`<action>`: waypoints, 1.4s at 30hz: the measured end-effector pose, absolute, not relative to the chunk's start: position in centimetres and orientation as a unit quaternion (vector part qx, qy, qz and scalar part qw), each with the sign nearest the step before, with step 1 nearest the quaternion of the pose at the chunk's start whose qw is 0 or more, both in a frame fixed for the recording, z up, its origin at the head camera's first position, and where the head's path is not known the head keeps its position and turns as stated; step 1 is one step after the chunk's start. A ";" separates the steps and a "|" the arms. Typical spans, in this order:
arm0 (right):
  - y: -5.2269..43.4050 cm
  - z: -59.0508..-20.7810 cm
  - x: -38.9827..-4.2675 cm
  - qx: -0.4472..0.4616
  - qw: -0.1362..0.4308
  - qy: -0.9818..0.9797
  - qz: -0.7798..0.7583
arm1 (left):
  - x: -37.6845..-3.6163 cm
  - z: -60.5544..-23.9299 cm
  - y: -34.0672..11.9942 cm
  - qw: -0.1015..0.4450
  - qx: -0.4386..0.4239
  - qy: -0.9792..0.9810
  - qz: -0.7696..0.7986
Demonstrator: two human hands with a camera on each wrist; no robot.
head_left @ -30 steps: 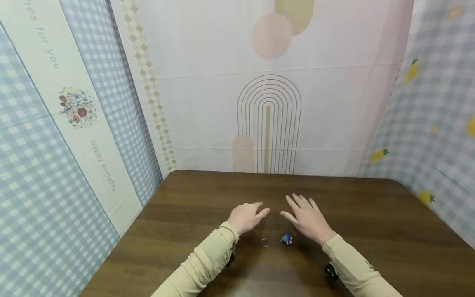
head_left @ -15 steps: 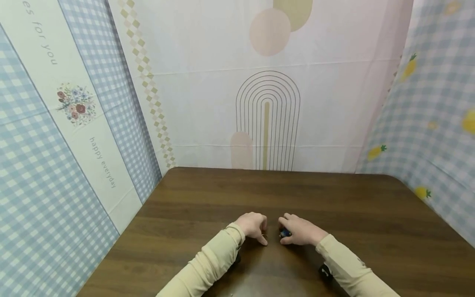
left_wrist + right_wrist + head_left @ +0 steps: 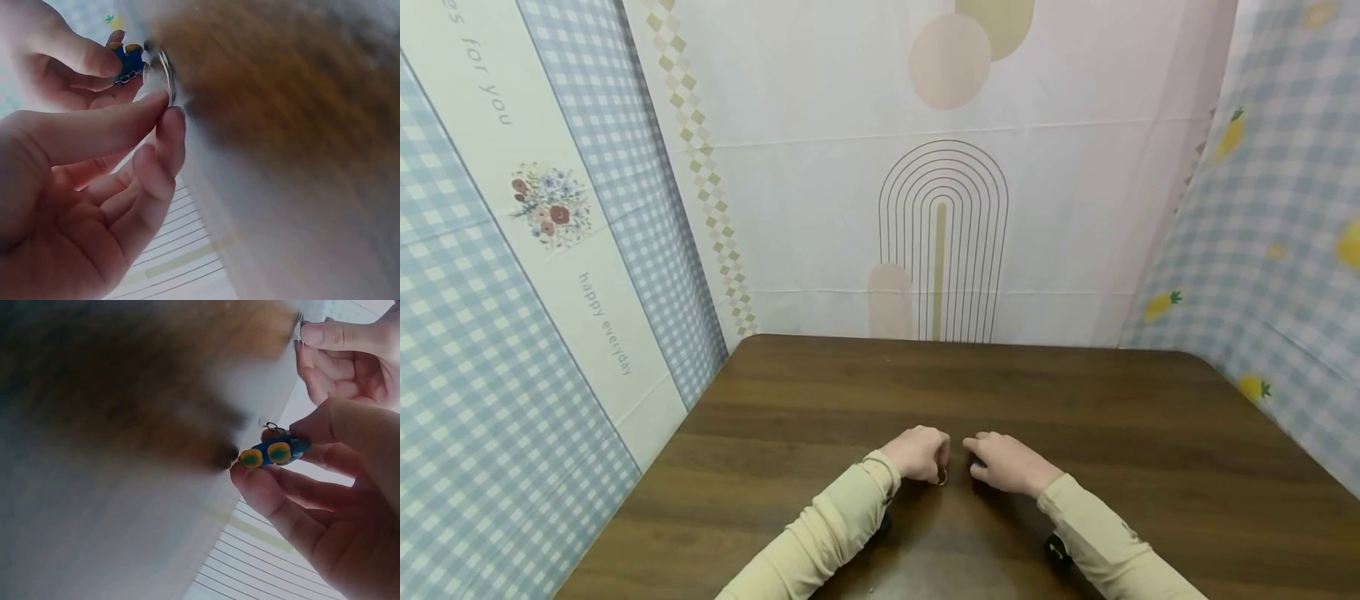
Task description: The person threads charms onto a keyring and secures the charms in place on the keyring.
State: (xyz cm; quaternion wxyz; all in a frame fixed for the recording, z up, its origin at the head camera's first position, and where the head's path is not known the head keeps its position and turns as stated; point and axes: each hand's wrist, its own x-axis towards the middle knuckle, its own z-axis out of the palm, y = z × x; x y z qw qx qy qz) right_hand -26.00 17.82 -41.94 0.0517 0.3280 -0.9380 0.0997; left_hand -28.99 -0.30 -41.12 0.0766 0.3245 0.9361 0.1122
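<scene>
Head view, table (image 3: 1150,467) near edge: left hand (image 3: 917,454) pinches metal ring (image 3: 167,78); right hand (image 3: 1009,463) pinches blue charm (image 3: 275,452). Both likely light, stiff, slippery; best held by edges.

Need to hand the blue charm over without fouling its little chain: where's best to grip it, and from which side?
Grip the blue charm across its flat body, as the right hand pinches it now, coming from the end away from the chain. That probably leaves the chain free toward the metal ring in the left hand.
</scene>
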 end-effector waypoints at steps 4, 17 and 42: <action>18.1 -42.0 -26.3 0.324 0.075 -0.935 0.124 | -29.2 -41.0 -0.3 0.079 0.330 0.930 0.142; 18.6 -41.8 -26.3 0.290 0.065 -0.940 0.165 | -27.7 -40.7 0.1 0.107 0.343 0.929 0.088; 18.4 -40.8 -25.8 0.285 0.055 -0.939 0.183 | -26.6 -40.7 -0.4 0.070 0.356 0.931 0.038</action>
